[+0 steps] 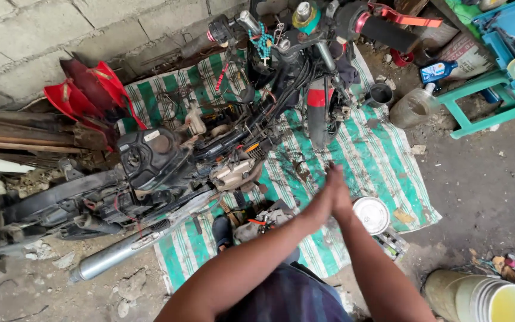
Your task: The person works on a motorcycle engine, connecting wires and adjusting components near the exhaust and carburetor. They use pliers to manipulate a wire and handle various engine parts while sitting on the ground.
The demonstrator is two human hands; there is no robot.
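I see both hands pressed palm to palm at the middle of the frame, fingers straight and pointing up-frame, holding nothing. My left hand (326, 197) lies against my right hand (341, 194), so neither is clearly nearer to anything. The stripped motorbike (210, 155) lies on its side on the striped cloth (388, 161), up and to the left of the hands. Its long axis runs from the handlebars (382, 27) at the top centre down to the exhaust pipe (126, 247) at lower left. A white round lid (371, 213) sits just right of my right wrist.
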